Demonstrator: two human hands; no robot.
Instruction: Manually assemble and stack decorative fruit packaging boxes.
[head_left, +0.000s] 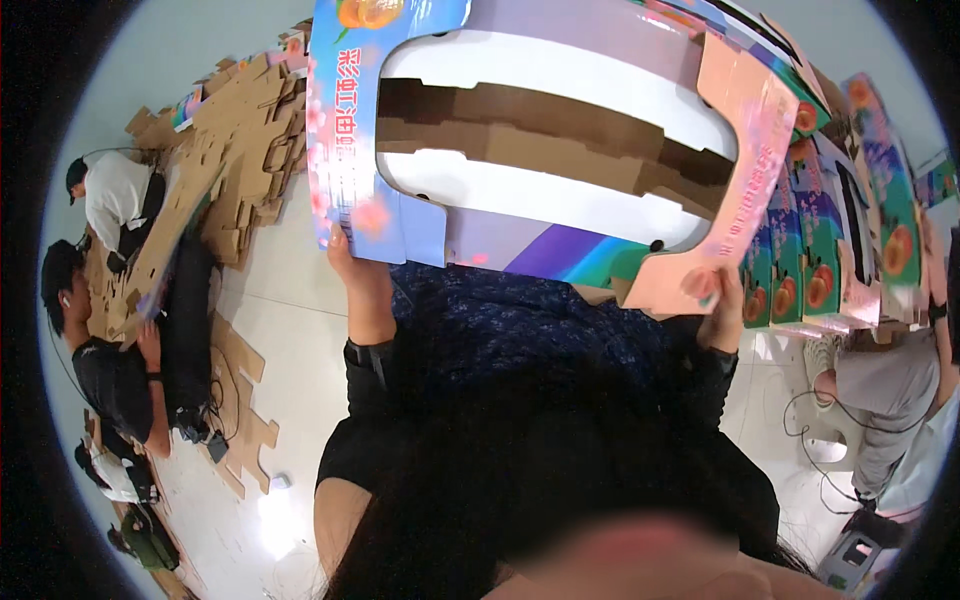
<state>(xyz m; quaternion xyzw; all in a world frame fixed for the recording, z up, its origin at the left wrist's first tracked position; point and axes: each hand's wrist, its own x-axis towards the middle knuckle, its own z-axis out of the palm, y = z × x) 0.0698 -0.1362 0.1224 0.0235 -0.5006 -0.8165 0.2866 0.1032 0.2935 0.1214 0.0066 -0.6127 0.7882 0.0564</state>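
A printed cardboard fruit box (490,235) is held up in front of me, with its open top facing me. Its end panels are blue and peach-orange, with fruit and blossom pictures; white flaps edge the long opening, and brown cardboard shows inside. My left hand (361,285) is closed on the lower corner of the blue end. At the lower corner of the orange end, my right hand (726,312) grips the box too. Most of the fingers of both hands are hidden behind or under the box.
Similar printed boxes (820,270) stand stacked close on the right. Flat brown cardboard pieces (240,130) are heaped on the left, with more cardboard (240,400) on the floor. Several people work along the left; another person (885,385) is at the right, near loose black cables.
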